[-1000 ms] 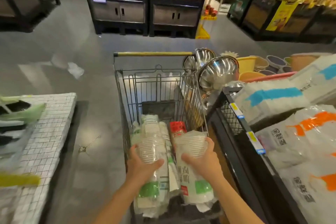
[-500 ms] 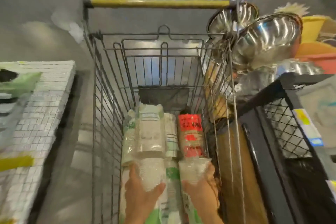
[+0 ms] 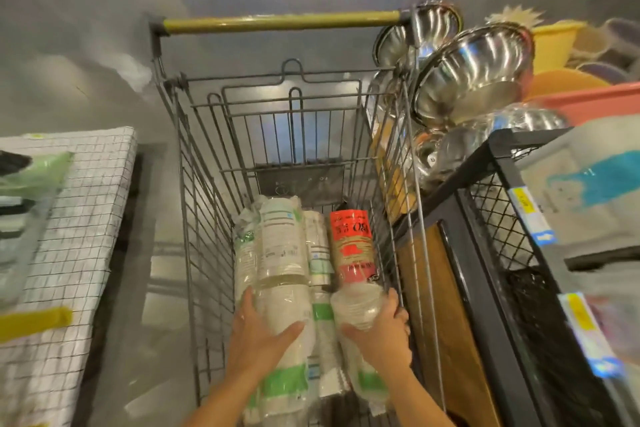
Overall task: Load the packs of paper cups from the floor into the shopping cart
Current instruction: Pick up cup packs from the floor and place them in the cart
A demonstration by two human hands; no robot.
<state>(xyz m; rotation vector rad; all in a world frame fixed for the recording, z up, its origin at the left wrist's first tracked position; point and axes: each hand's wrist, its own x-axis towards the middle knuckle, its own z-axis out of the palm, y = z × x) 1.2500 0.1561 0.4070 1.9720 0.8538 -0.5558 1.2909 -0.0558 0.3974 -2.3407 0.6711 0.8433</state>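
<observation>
Inside the cart (image 3: 194, 191), your left hand (image 3: 258, 333) grips a white pack (image 3: 287, 319) and your right hand (image 3: 382, 331) a clear pack (image 3: 356, 305). Lay both flat toward twelve o'clock beside the red pack (image 3: 351, 243), then let go.

The near ends of the packs of paper cups (image 3: 284, 333) and both forearms run off the bottom edge. The left hand (image 3: 258, 336) and right hand (image 3: 381, 329) cover part of the packs they clasp. Print on the red-labelled pack (image 3: 351, 246) is too smeared to read. The right shelf (image 3: 485, 253), its price tags (image 3: 530, 215) and the left bags (image 3: 24, 204) are blurred and cropped.
</observation>
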